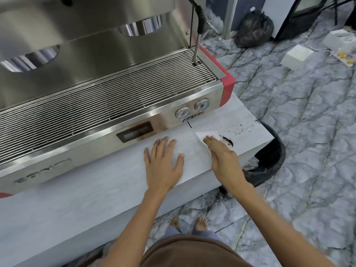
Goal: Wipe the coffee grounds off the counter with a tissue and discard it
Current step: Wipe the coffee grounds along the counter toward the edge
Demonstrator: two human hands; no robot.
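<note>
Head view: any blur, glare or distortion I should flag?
Head view: wide-angle bowing curves the counter edge and the machine front; soft glare on its upper steel; lighting even, only faint shadows by the left hand and right hand; slightly soft overall, worse toward the bottom, yet the tissue and grounds read clearly.

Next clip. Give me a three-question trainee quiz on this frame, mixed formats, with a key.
1. True or false: the left hand lies flat on the counter, holding nothing.
2. Which hand presses the tissue to the counter? A) left B) right C) both
3. Fill in: the coffee grounds lie to the ___ of the tissue, towards the counter's end.
Key: 1 true; 2 B, the right hand; 3 right.
</note>
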